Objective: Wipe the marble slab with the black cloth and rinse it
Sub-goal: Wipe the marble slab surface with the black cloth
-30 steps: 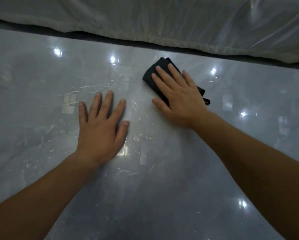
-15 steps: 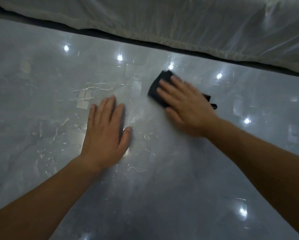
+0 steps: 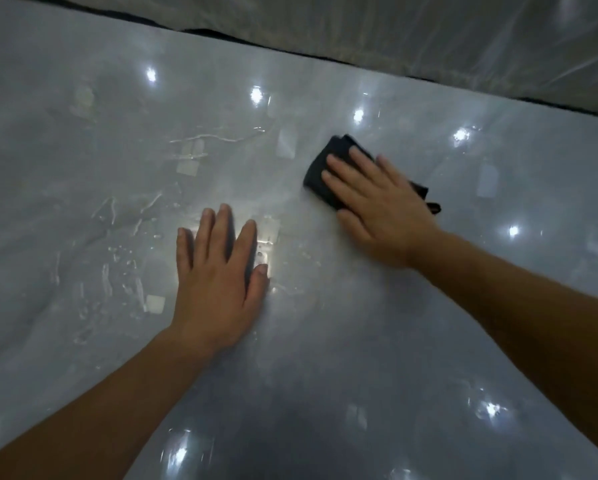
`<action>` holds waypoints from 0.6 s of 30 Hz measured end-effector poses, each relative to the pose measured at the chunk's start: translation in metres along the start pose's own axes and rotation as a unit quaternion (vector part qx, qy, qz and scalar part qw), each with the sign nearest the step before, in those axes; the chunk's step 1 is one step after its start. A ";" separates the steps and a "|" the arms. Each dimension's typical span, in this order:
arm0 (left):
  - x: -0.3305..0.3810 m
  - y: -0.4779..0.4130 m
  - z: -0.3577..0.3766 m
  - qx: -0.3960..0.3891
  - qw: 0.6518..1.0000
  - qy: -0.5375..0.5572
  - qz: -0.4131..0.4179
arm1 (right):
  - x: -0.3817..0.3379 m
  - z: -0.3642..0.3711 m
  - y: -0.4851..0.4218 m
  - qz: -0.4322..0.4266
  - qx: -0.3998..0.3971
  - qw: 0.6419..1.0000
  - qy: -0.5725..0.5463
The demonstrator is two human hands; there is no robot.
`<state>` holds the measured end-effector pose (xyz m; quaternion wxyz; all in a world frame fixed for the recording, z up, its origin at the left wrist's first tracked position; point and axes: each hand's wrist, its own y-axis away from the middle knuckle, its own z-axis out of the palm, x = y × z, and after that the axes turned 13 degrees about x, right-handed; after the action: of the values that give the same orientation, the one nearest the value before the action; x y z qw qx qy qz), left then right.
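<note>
The glossy grey marble slab [image 3: 377, 341] fills most of the view and shows streaks and beads of water at the left and centre. A folded black cloth [image 3: 320, 171] lies on the slab right of centre. My right hand [image 3: 377, 206] presses flat on the cloth with straight fingers, covering most of it. My left hand [image 3: 217, 271] rests flat on the wet slab, fingers spread, to the left of and nearer than the cloth.
A pale plastic sheet [image 3: 429, 36] hangs along the slab's far edge, with a dark gap beneath it. Ceiling lights reflect as bright spots across the marble. Water streaks [image 3: 117, 271] lie left of my left hand.
My right hand has slid the cloth a short way along the slab. The view has shifted left and tilted. My left hand stays flat on the marble.
</note>
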<state>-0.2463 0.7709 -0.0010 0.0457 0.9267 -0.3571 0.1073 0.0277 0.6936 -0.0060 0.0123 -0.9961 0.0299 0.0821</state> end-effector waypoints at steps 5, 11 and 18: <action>-0.010 0.018 -0.001 -0.021 1.000 -0.020 -0.011 | -0.042 0.007 -0.025 0.164 0.051 0.985 -0.011; -0.017 0.023 -0.002 -0.024 1.000 -0.005 -0.006 | -0.082 0.018 0.052 -0.026 0.009 1.000 -0.005; -0.018 0.024 0.000 -0.022 1.000 -0.005 -0.008 | -0.045 0.012 0.026 0.240 0.065 0.968 -0.001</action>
<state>-0.2754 0.7643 -0.0051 0.0647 0.9290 -0.3519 0.0942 -0.0197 0.6702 -0.0107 0.0573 -0.9566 0.2737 0.0820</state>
